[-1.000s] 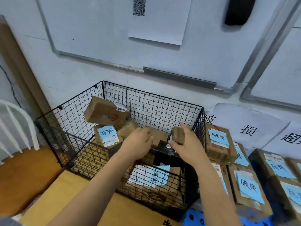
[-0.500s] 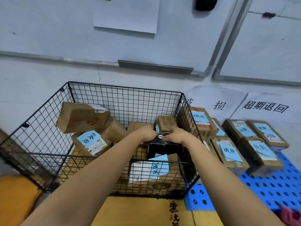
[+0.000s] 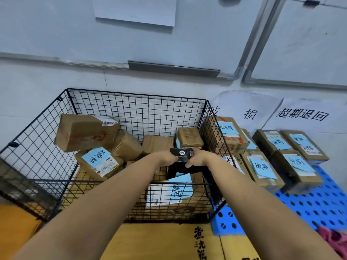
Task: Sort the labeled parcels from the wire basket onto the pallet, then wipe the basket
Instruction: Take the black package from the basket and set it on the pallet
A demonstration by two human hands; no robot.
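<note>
Sorting step: gripping black box (image 3: 181,153) at frame centre, inside wire basket (image 3: 137,94), left hand (image 3: 169,158) and right hand (image 3: 197,159) curled round its ends. Next, likely: lift over rim to pallet (image 3: 319,203), lower right.

You see a smooth black box (image 3: 180,153) among matt brown cardboard parcels (image 3: 82,134) with blue paper labels (image 3: 94,158), inside a black metal wire basket (image 3: 137,109); beside it, a perforated blue plastic pallet (image 3: 323,205) and a pink cloth (image 3: 336,241).

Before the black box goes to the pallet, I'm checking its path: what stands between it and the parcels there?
Head view: the wire basket's right wall stands between the black box and the sorted parcels.
</note>
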